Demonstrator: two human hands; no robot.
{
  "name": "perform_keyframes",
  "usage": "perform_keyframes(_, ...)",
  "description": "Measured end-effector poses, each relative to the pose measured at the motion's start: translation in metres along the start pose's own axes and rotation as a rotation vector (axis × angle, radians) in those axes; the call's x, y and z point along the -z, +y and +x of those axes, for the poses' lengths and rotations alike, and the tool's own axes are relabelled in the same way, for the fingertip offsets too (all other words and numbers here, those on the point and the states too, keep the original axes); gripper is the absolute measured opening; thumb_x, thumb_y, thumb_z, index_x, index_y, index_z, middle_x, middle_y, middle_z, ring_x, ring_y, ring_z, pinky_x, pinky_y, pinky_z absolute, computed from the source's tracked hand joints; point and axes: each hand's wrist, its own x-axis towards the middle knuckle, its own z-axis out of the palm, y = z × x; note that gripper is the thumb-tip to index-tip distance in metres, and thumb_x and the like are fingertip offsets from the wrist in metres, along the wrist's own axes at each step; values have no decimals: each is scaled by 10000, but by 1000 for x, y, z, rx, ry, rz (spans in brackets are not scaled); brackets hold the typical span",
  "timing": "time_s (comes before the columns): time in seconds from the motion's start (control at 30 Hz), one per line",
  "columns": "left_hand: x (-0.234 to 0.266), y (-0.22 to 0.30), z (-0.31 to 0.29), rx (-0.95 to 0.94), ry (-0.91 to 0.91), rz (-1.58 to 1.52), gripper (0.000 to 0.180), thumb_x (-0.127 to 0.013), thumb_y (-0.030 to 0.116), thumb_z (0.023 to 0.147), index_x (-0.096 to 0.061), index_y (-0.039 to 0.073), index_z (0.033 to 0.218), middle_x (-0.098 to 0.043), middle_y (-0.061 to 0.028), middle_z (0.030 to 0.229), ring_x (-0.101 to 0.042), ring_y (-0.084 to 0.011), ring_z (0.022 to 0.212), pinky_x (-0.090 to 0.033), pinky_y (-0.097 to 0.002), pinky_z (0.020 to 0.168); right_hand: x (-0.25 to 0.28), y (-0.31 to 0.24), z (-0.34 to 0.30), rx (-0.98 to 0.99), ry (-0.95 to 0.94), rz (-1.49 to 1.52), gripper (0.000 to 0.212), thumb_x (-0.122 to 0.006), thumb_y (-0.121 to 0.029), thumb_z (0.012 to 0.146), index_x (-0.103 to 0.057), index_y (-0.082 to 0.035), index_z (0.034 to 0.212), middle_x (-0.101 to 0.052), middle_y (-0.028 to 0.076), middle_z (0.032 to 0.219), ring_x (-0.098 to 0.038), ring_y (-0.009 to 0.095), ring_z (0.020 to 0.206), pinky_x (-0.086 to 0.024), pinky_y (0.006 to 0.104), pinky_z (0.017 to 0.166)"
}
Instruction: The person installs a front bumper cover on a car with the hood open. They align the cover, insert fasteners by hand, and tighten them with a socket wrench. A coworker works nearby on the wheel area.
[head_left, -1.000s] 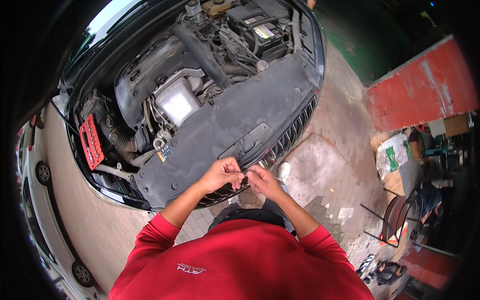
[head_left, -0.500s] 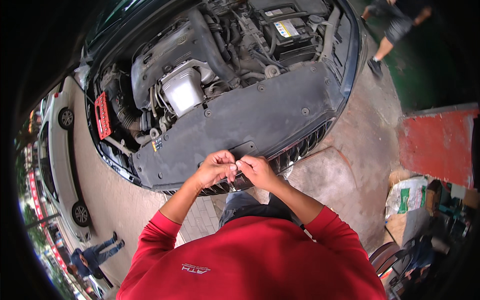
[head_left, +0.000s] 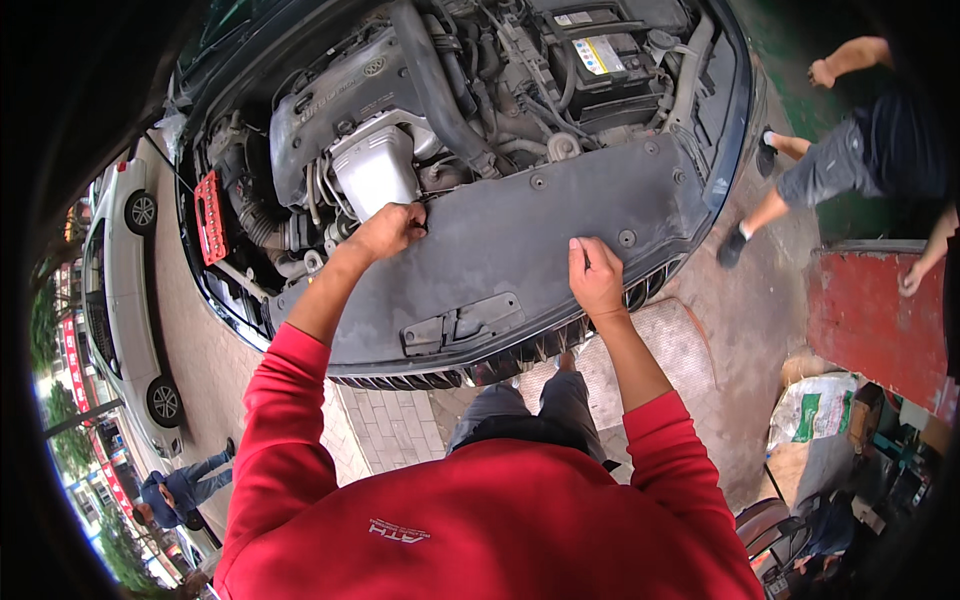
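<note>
In the open engine bay of a car, a wide black plastic cover panel lies across the front. My left hand is at the panel's rear edge, beside the silver metal engine part. Its fingers are pinched together over a small dark spot, and whatever they hold is too small to make out. Farther right, my right hand is above the panel with its fingers curled in and pressed together. Anything inside that grip is hidden. A round fastener sits in the panel just right of it.
A red socket tray rests at the bay's left side. The battery is at the far right. A person in grey shorts walks close by on the right, near a red board. A white car stands at left.
My hands were together over the panel's front edge. They have parted: the left moved forward to the rear edge, the right forward and right. The person at right has come nearer.
</note>
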Motion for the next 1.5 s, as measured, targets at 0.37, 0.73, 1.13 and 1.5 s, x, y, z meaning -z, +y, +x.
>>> perform_keyframes(0.37, 10, 17, 28, 444, -211, -311, 175, -767, 87, 896, -652, -38, 855, -639, -98, 658, -649, -192, 531, -529, -372, 488, -2, -5, 3, -25, 90, -50, 77, -672, -39, 926, -632, -6, 869, -659, 163, 806, -647, 396, 716, -524, 443, 625)
perform_keyframes(0.73, -13, 27, 9, 671, 41, -558, 223, -745, 136, 935, -664, -64, 882, -672, -105, 674, -652, -194, 475, -475, -308, 405, -4, -3, 0, -69, 143, -59, 93, -677, -68, 922, -638, -10, 860, -665, 181, 816, -654, 415, 752, -530, 463, 655)
perform_keyframes(1.13, -12, 23, 17, 713, 22, -541, 303, -732, 197, 960, -655, -69, 838, -692, -132, 684, -633, -206, 446, -394, -321, 371, -7, 0, -2, -82, 156, -83, 93, -686, -76, 915, -645, -18, 855, -673, 186, 821, -659, 419, 757, -535, 456, 655)
perform_keyframes(1.5, 5, 17, 9, 36, -57, 381, 264, -703, 244, 953, -612, 16, 1049, -700, -184, 822, -695, -397, 761, -558, -468, 713, -5, 0, -2, -92, 164, -39, 89, -688, -73, 920, -658, -2, 875, -683, 176, 824, -665, 386, 737, -534, 413, 659)
